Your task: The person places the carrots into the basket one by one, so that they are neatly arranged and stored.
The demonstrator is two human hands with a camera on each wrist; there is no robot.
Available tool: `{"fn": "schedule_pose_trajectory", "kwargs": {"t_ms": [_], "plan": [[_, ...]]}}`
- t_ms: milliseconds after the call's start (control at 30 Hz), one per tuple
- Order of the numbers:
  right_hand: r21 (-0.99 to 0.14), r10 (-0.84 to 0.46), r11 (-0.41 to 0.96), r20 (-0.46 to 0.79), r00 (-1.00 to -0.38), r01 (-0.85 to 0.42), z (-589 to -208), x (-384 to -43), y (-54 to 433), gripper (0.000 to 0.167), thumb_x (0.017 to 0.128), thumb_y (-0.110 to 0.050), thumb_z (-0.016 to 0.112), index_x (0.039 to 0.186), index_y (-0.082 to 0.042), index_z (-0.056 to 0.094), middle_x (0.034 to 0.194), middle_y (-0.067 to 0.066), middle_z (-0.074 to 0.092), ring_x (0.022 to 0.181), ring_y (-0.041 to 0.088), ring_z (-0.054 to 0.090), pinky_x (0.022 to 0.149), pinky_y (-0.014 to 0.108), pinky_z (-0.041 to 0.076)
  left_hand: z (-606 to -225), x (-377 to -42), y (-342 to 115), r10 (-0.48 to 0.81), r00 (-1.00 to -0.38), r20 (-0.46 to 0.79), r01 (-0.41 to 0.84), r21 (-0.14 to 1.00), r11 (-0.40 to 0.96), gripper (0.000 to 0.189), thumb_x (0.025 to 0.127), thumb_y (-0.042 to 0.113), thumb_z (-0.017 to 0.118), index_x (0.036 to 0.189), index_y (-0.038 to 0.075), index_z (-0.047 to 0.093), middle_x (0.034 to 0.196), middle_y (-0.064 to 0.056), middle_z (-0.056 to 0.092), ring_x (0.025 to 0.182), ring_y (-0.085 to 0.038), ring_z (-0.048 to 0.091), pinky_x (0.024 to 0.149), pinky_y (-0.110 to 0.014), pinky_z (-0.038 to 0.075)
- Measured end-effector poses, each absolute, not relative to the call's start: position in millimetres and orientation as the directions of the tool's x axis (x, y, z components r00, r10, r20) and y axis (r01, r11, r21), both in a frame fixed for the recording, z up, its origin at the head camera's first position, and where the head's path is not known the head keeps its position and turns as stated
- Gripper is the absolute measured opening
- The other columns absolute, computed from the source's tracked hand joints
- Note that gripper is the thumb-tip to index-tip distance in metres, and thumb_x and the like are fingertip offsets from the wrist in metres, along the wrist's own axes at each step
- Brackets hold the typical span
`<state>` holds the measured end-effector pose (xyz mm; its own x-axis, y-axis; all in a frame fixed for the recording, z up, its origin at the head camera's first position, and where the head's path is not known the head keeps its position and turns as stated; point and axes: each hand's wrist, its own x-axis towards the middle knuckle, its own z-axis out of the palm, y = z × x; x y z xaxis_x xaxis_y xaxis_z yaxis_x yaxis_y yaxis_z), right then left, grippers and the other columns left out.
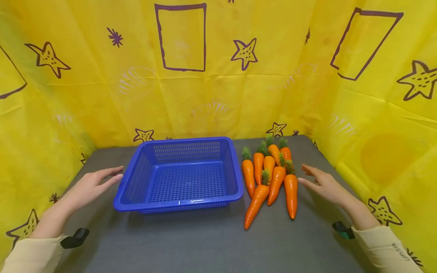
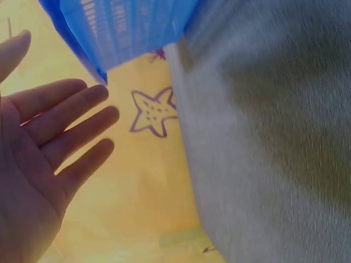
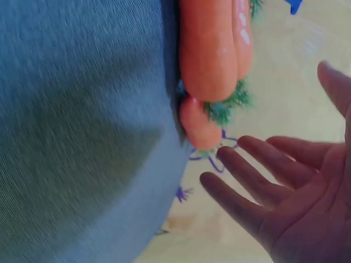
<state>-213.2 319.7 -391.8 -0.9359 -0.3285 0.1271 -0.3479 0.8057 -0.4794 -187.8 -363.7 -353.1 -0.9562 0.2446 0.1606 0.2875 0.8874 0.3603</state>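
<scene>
A blue plastic basket (image 1: pixel 184 206) with slotted walls stands on the dark grey table, nothing inside it. Just off its left rim is my left hand (image 1: pixel 90 187), fingers extended and holding nothing; the left wrist view shows the palm (image 2: pixel 33 164) with the fingers spread. Several orange carrots (image 1: pixel 291 195) with green tufts lie in a loose group to the right of the basket, some overlapping. My right hand (image 1: pixel 326 185) hovers beside the rightmost carrot, also holding nothing. In the right wrist view its fingers are straight and apart, close to the carrots (image 3: pixel 208 55).
Yellow cloth (image 1: pixel 218 102) with drawn stars and fish hangs behind the table and along both sides. The grey tabletop (image 1: pixel 191 246) stretches in front of the basket and carrots. Dark bands (image 1: pixel 76 238) sit at both sleeve cuffs.
</scene>
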Motion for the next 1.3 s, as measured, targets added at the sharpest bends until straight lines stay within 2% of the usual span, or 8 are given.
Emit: {"fn": "schedule_pose_trajectory", "kwargs": {"t_ms": [200, 400, 533, 667, 867, 1067, 1200, 1300], "plan": [[-0.556, -0.271, 0.777, 0.129, -0.954, -0.296, -396.4, -209.2, 316.5, 0.06, 0.096, -0.035, 0.055, 0.14, 0.002, 0.04, 0.132, 0.027, 0.053, 0.111, 0.042, 0.058, 0.087, 0.054, 0.05, -352.5, -188.3, -355.5, 0.202, -0.97, 0.134, 0.24, 0.421, 0.875, 0.054, 0.093, 0.044, 0.057, 0.131, 0.007, 0.056, 0.12, -0.017, 0.065, 0.1, -0.033, 0.066, 0.08, -0.048, 0.055], [-0.601, -0.237, 0.758, 0.11, -0.965, -0.254, -402.5, -207.8, 313.6, 0.058, 0.095, -0.034, 0.057, 0.138, 0.002, 0.043, 0.129, 0.024, 0.057, 0.11, 0.039, 0.061, 0.088, 0.053, 0.049, -352.2, -188.2, -353.5, 0.193, -0.972, 0.135, 0.234, 0.453, 0.86, 0.057, 0.087, 0.042, 0.066, 0.129, 0.005, 0.058, 0.109, -0.015, 0.07, 0.094, -0.028, 0.069, 0.075, -0.031, 0.057], [-0.653, -0.23, 0.723, 0.081, -0.97, -0.226, -408.8, -208.9, 313.0, 0.059, 0.095, -0.032, 0.057, 0.138, 0.006, 0.042, 0.128, 0.025, 0.057, 0.108, 0.037, 0.062, 0.083, 0.044, 0.054, -351.7, -187.4, -351.6, 0.175, -0.978, 0.113, 0.209, 0.489, 0.847, 0.062, 0.084, 0.043, 0.069, 0.13, 0.004, 0.056, 0.108, -0.015, 0.07, 0.093, -0.027, 0.069, 0.07, -0.021, 0.055], [-0.727, -0.22, 0.665, 0.026, -0.975, -0.169, -414.3, -209.8, 312.4, 0.061, 0.095, -0.03, 0.058, 0.138, 0.009, 0.039, 0.129, 0.03, 0.054, 0.104, 0.037, 0.064, 0.076, 0.033, 0.058, -351.8, -188.6, -350.6, 0.166, -0.982, 0.093, 0.189, 0.534, 0.824, 0.064, 0.084, 0.042, 0.07, 0.131, 0.002, 0.054, 0.111, -0.018, 0.068, 0.096, -0.03, 0.068, 0.071, -0.023, 0.057], [-0.767, -0.205, 0.634, -0.047, -0.978, -0.096, -419.5, -211.5, 310.1, 0.064, 0.094, -0.029, 0.059, 0.138, 0.013, 0.035, 0.131, 0.035, 0.049, 0.1, 0.034, 0.066, 0.076, 0.033, 0.058, -353.3, -192.6, -351.0, 0.146, -0.988, 0.045, 0.144, 0.589, 0.795, 0.068, 0.083, 0.043, 0.07, 0.133, 0.0, 0.052, 0.116, -0.022, 0.065, 0.1, -0.033, 0.066, 0.074, -0.03, 0.058], [-0.807, -0.216, 0.587, -0.073, -0.974, -0.07, -427.8, -214.3, 306.5, 0.065, 0.093, -0.026, 0.061, 0.136, 0.015, 0.036, 0.131, 0.036, 0.049, 0.103, 0.033, 0.064, 0.077, 0.03, 0.058, -354.2, -193.0, -351.7, 0.125, -0.992, 0.004, 0.1, 0.628, 0.772, 0.07, 0.083, 0.043, 0.07, 0.134, -0.001, 0.05, 0.12, -0.025, 0.063, 0.103, -0.035, 0.064, 0.079, -0.04, 0.057], [-0.8, -0.214, 0.596, -0.069, -0.974, -0.074, -430.1, -215.8, 303.1, 0.067, 0.091, -0.026, 0.064, 0.136, 0.015, 0.036, 0.127, 0.036, 0.051, 0.103, 0.034, 0.065, 0.076, 0.03, 0.058, -354.5, -191.6, -352.5, 0.115, -0.993, -0.02, 0.074, 0.651, 0.756, 0.069, 0.084, 0.042, 0.069, 0.135, 0.0, 0.049, 0.122, -0.024, 0.061, 0.105, -0.035, 0.064, 0.082, -0.042, 0.056], [-0.754, -0.198, 0.652, -0.066, -0.978, -0.081, -428.8, -216.0, 299.7, 0.069, 0.089, -0.03, 0.066, 0.135, 0.013, 0.039, 0.125, 0.034, 0.054, 0.104, 0.036, 0.064, 0.076, 0.03, 0.057, -355.0, -190.8, -353.3, 0.109, -0.994, -0.032, 0.061, 0.661, 0.748, 0.069, 0.085, 0.042, 0.069, 0.136, 0.0, 0.048, 0.122, -0.024, 0.061, 0.106, -0.035, 0.063, 0.083, -0.042, 0.056]]}}
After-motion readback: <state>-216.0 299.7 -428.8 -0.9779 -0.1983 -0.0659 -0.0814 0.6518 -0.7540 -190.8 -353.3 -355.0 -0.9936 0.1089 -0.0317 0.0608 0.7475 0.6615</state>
